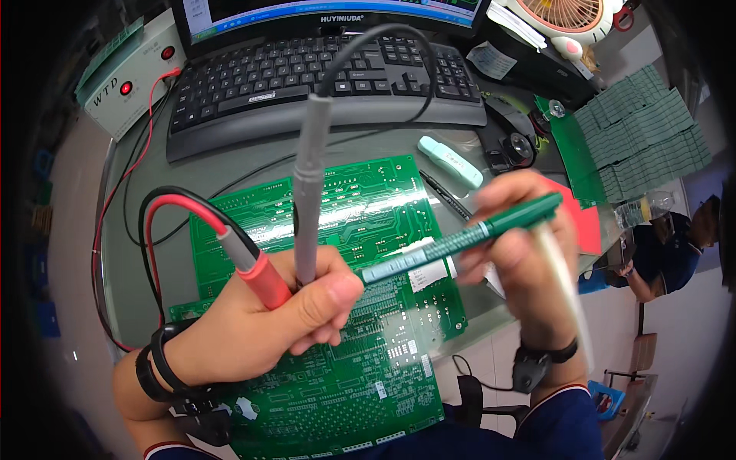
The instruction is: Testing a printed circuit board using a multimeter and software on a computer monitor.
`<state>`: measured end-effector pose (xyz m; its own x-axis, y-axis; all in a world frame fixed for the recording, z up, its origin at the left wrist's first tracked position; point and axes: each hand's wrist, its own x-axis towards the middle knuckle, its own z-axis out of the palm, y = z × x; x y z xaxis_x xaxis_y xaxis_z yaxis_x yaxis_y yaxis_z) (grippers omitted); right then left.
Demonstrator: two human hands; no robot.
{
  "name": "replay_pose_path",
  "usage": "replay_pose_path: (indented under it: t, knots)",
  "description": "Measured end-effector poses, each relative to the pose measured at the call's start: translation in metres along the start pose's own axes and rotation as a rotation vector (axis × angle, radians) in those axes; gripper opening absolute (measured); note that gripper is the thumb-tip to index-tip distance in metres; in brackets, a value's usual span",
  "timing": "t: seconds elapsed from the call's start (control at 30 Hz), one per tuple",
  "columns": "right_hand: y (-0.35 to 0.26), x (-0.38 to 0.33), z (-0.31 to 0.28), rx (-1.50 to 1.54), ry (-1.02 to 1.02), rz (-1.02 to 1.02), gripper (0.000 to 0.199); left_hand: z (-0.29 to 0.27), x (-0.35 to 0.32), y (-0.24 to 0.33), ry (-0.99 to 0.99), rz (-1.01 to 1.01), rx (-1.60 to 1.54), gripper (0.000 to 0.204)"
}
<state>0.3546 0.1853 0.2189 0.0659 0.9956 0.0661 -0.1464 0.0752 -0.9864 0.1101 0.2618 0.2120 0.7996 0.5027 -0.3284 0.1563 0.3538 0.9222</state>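
My left hand is closed around two test probes, a red one with a red lead and a grey one with a black lead. The fingers of my right hand grip a green marker pen, its pale end close to my left fingertips; whether they touch, I cannot tell. A long whitish strip runs along my right palm, and its kind is unclear. Beneath both hands lie green circuit boards, one farther off and another nearer me, overlapping. A white label shows beside the marker.
A black keyboard and a monitor stand at the back. At the left is a white test box with red buttons. A mint highlighter, black pen, stacked green boards and a fan occupy the right.
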Motion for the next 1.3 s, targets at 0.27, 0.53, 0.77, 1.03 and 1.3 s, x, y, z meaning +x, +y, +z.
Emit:
replay_pose_path:
  t: [0.27, 0.53, 0.77, 1.03, 1.3]
  knots:
    - [0.024, -0.01, 0.026, 0.139, -0.158, -0.04, 0.021, 0.001, 0.001, -0.007, -0.15, 0.003, -0.16, 0.041]
    - [0.044, -0.033, 0.001, -0.297, -0.04, -0.035, 0.017, -0.009, 0.017, -0.018, -0.012, -0.029, -0.251, 0.043]
    - [0.067, -0.032, 0.002, -0.387, -0.008, -0.175, 0.018, -0.009, 0.019, -0.018, -0.02, -0.057, -0.215, 0.042]
    - [0.065, -0.03, 0.003, -0.429, -0.019, -0.179, 0.02, -0.011, 0.019, -0.019, -0.021, -0.067, -0.223, 0.044]
    - [0.064, -0.03, 0.002, -0.471, -0.033, -0.204, 0.02, -0.009, 0.019, -0.017, -0.014, -0.081, -0.222, 0.044]
